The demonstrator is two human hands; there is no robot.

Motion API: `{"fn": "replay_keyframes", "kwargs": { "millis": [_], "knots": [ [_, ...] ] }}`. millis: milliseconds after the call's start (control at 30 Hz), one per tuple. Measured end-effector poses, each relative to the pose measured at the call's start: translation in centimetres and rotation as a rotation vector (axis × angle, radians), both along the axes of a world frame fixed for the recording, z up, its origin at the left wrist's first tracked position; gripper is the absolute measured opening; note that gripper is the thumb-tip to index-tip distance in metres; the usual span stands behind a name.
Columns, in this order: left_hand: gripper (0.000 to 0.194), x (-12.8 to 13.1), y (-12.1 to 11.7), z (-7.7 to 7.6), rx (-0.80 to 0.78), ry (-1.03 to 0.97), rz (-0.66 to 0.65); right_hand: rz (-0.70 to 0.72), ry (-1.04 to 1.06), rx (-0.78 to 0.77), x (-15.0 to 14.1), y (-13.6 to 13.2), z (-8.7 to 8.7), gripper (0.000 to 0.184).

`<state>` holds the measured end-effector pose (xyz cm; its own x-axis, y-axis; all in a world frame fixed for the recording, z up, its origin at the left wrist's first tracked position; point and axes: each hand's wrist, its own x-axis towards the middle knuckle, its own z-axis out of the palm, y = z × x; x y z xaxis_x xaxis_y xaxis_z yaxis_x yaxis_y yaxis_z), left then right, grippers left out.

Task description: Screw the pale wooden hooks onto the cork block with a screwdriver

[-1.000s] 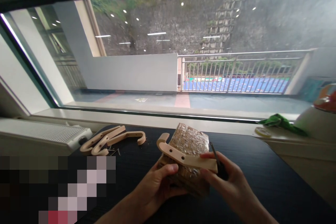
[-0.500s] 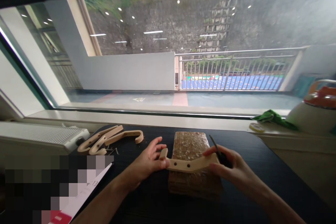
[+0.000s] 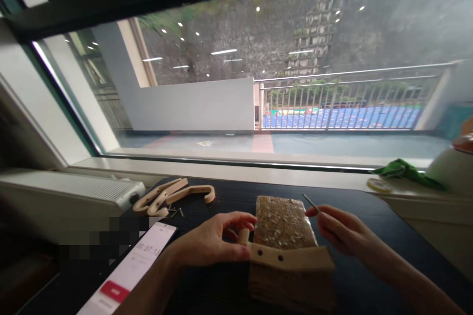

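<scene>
My left hand [image 3: 218, 238] pinches the short upturned end of a pale wooden hook [image 3: 291, 258] with two dark screw holes. The hook's long part lies across the near portion of a brown rough-topped block [image 3: 284, 221], which looks wrapped in clear film. My right hand [image 3: 342, 229] is closed at the block's right side, apart from the hook. From its fingers a thin metal shaft points up and to the left, apparently a screwdriver [image 3: 310, 202]; its handle is hidden in the hand. More wooden hooks [image 3: 192, 190] lie at the far left, beside a few loose screws [image 3: 179, 211].
A phone [image 3: 136, 256] showing a timer lies left of my forearm on the black table [image 3: 221, 202]. Behind are a window sill [image 3: 295, 177], a green cloth [image 3: 402, 172] and a roll of tape [image 3: 379, 185]. A white radiator [image 3: 92, 189] stands at left.
My right hand has let go of the hook's far end and moved right, keeping the screwdriver. The hook has come lower, toward the block's near edge. The view has shifted left.
</scene>
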<state>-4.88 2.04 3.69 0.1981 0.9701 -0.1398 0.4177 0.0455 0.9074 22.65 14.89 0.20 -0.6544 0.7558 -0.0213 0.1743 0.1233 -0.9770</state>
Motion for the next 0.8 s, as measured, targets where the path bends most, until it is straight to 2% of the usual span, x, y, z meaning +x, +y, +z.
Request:
{"fn": "replay_keyframes", "kwargs": {
  "millis": [67, 133, 200, 267, 333, 433, 533, 633, 733, 800],
  "knots": [
    [0.052, -0.8, -0.6, 0.9, 0.067, 0.049, 0.104, -0.168, -0.032, 0.103, 0.2, 1.5, -1.4, 0.052],
    [0.043, -2.6, -1.1, 2.1, 0.137, 0.135, 0.190, -0.251, -0.088, 0.270, 0.3, 2.9, -2.9, 0.050],
    [0.037, -5.2, -1.4, 3.4, 0.174, 0.310, 0.281, -0.235, -0.155, 0.392, 0.4, 3.9, -4.2, 0.046],
    [0.034, -8.3, -1.3, 4.4, 0.167, 0.582, 0.413, -0.197, -0.212, 0.448, 0.4, 4.4, -5.1, 0.042],
    [0.030, -11.1, -0.5, 4.7, 0.139, 0.682, 0.496, -0.176, -0.247, 0.477, 0.4, 4.5, -5.5, 0.039],
    [0.022, -13.5, 1.4, 3.7, 0.093, 0.802, 0.546, -0.188, -0.258, 0.497, 0.2, 4.0, -5.3, 0.035],
    [0.016, -13.9, 3.2, 1.7, 0.070, 0.873, 0.558, -0.207, -0.229, 0.499, 0.0, 3.4, -4.6, 0.034],
    [0.026, -13.9, 4.3, 0.3, 0.074, 0.866, 0.568, -0.222, -0.187, 0.479, 0.0, 2.9, -3.9, 0.035],
    [0.024, -13.7, 4.9, 0.4, 0.130, 0.788, 0.595, -0.255, -0.148, 0.449, 0.3, 2.6, -3.4, 0.035],
    [0.010, -13.1, 5.4, 1.2, 0.212, 0.686, 0.625, -0.324, -0.137, 0.477, 0.5, 2.5, -3.0, 0.035]
  ]
}}
